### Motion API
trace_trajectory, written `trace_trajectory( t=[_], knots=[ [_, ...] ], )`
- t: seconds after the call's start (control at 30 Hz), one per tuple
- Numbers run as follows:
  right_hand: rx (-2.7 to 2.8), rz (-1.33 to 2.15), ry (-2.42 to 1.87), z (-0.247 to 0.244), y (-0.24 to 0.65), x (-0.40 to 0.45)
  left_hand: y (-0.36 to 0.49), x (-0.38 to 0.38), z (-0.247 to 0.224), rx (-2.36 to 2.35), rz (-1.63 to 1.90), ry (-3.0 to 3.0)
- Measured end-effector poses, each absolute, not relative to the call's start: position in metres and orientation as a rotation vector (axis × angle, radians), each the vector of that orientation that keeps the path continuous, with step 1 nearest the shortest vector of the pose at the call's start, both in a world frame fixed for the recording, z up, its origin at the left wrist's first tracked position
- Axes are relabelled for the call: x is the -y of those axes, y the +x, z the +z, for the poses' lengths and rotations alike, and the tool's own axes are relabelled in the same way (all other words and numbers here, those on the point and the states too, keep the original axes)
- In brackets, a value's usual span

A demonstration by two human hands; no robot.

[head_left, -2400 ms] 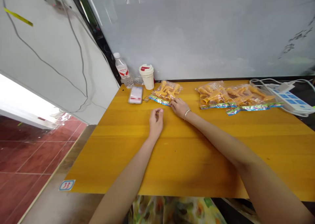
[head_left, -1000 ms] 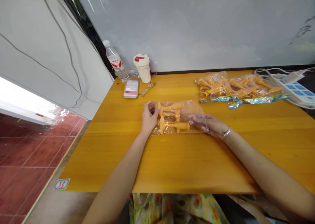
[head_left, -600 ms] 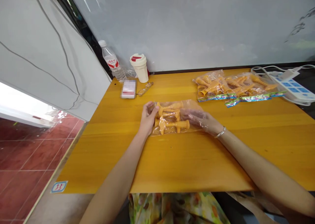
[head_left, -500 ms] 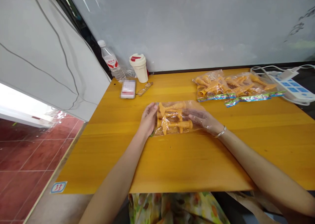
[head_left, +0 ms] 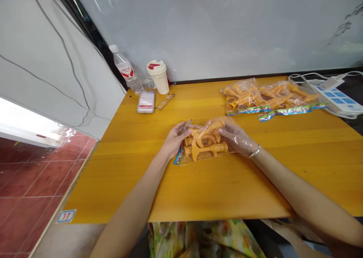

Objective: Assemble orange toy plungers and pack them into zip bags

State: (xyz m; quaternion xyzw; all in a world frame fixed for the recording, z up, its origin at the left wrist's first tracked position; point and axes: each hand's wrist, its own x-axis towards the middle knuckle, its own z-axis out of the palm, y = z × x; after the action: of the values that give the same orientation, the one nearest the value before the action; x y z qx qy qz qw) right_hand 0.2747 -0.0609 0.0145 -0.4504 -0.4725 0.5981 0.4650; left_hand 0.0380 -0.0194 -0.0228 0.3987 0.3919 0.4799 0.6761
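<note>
A clear plastic bag point(head_left: 208, 140) with several orange hammer-shaped pieces inside lies on the wooden table, between my hands. My left hand point(head_left: 176, 140) grips the bag's left end, where a blue printed header strip shows below the fingers. On the other side my right hand point(head_left: 236, 137) is closed on the bag's right end, with clear film over its fingers. The orange pieces lie roughly sideways in the bag, and one sits tilted on top.
Two more bags of orange pieces point(head_left: 245, 97) lie at the back right, beside a white power strip point(head_left: 337, 97). At the back left stand a bottle point(head_left: 126, 70) and a cup point(head_left: 159, 76), near glasses point(head_left: 165, 101) and a small blurred pack point(head_left: 146, 101).
The bag and my left hand have shifted slightly right and nearer. The orange pieces have moved inside the bag, and more of the blue header shows. My right hand's fingers have drawn closer together.
</note>
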Motion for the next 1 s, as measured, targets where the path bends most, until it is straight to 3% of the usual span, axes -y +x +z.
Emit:
trace_trajectory(
  t=[0.63, 1.0],
  knots=[
    [0.975, 1.745, -1.072, 0.025, 0.264, 0.076, 0.048, 0.027, -0.014, -0.898, 1.496, 0.709],
    [1.171, 1.459, -1.040, 0.007, 0.254, 0.081, 0.048, 0.027, -0.017, -0.879, 1.525, 0.705]
  ],
)
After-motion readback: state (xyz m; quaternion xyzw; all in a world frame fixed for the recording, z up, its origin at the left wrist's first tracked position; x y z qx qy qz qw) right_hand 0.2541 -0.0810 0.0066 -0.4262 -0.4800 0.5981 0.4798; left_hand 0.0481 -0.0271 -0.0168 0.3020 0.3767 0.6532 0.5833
